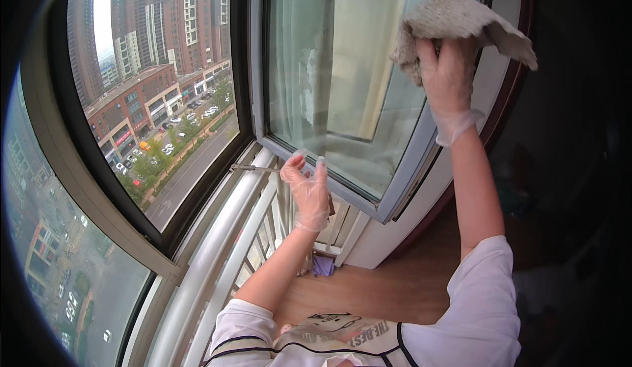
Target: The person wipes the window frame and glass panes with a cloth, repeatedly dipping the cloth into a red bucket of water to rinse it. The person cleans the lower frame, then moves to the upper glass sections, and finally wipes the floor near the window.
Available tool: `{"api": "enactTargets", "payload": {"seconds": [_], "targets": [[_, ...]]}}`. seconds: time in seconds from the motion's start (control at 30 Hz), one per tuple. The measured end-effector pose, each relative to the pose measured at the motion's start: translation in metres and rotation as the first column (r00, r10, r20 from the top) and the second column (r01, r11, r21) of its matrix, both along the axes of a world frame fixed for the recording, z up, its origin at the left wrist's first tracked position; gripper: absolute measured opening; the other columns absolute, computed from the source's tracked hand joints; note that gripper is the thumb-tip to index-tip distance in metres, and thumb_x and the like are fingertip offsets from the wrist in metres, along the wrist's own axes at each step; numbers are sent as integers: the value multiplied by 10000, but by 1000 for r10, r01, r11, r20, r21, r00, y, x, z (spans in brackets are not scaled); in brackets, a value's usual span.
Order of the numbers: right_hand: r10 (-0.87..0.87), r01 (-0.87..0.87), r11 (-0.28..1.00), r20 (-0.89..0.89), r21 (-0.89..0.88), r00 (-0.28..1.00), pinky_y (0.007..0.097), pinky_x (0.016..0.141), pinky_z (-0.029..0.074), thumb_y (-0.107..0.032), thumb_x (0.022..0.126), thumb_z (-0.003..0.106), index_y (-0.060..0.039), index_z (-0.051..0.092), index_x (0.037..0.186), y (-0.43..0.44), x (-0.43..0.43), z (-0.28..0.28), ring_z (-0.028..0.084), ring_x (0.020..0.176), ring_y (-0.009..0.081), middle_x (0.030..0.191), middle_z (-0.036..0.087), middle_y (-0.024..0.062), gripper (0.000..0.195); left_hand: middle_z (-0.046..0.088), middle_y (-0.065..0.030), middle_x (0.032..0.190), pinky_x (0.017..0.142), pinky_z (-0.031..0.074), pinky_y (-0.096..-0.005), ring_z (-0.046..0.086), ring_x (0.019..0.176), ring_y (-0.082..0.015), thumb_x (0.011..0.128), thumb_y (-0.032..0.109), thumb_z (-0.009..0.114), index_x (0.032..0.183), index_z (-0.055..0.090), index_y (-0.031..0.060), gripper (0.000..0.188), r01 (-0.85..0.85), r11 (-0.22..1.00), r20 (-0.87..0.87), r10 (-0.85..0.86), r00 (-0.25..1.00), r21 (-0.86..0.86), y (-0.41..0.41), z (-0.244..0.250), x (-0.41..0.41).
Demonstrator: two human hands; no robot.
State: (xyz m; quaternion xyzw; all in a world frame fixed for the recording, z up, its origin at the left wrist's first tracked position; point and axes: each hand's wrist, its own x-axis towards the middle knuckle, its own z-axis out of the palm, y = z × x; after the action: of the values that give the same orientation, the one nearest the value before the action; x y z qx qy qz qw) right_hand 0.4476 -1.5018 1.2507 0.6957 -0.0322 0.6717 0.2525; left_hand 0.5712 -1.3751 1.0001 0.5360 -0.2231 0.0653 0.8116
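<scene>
My right hand point(448, 78), in a clear disposable glove, grips a crumpled grey-beige cloth point(456, 14) at the upper right. The cloth lies over the side rail and glass edge of an opened window sash point(365, 95) with a grey-blue frame. Down at the sash's bottom rail point(345, 184) is my left hand point(308, 194), gloved the same way. Its fingers are apart and raised in front of the rail, with nothing seen in them; whether they touch the rail is unclear. White smears point(308, 85) show on or through the glass.
A metal stay arm point(254, 168) reaches from the dark window frame point(197, 219) towards the sash. White railings point(222, 273) run below the opening, high above a street point(192, 174). A purple cloth point(323, 265) lies on the wooden floor point(365, 288). A white wall point(380, 241) stands behind the sash.
</scene>
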Motion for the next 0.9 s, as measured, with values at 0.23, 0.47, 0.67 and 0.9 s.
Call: {"api": "enactTargets", "payload": {"seconds": [0.23, 0.47, 0.67, 0.9], "targets": [[-674, 683, 730, -146, 13, 724, 479, 1093, 283, -339, 928, 527, -114, 497, 1349, 0, 86, 81, 421, 1299, 326, 1377, 510, 126, 479, 469, -56, 1385, 982, 383, -512, 442, 1250, -291, 816, 686, 622, 1441, 359, 132, 875, 459, 611, -632, -764, 129, -645, -104, -159, 25], [-626, 441, 773, -435, -457, 647, 400, 1102, 340, -365, 868, 585, -88, 602, 1252, -51, 199, -94, 484, 1266, 290, 1342, 571, 95, 473, 410, -42, 1481, 1099, 310, -501, 391, 1345, -278, 772, 747, 605, 1492, 310, 147, 983, 372, 325, -342, -939, 21, -870, -143, -175, 22], [-374, 297, 920, -802, -257, 466, 395, 1065, 399, -178, 796, 608, -33, 636, 1190, -66, 130, -235, 534, 1226, 288, 1261, 609, 156, 421, 362, -36, 1521, 1125, 286, -456, 349, 1389, -253, 824, 701, 585, 1512, 271, 141, 941, 498, 234, -246, -968, 43, -835, -162, -194, 23], [-810, 790, 586, -128, -181, 572, 485, 893, 433, -386, 884, 560, -104, 712, 987, -83, 55, 39, 606, 959, 335, 969, 676, 142, 337, 300, -38, 1559, 1160, 202, -453, 269, 1434, -244, 799, 726, 593, 1532, 214, 122, 1023, 535, 270, -278, -958, 68, -801, -170, -201, 20]]}}
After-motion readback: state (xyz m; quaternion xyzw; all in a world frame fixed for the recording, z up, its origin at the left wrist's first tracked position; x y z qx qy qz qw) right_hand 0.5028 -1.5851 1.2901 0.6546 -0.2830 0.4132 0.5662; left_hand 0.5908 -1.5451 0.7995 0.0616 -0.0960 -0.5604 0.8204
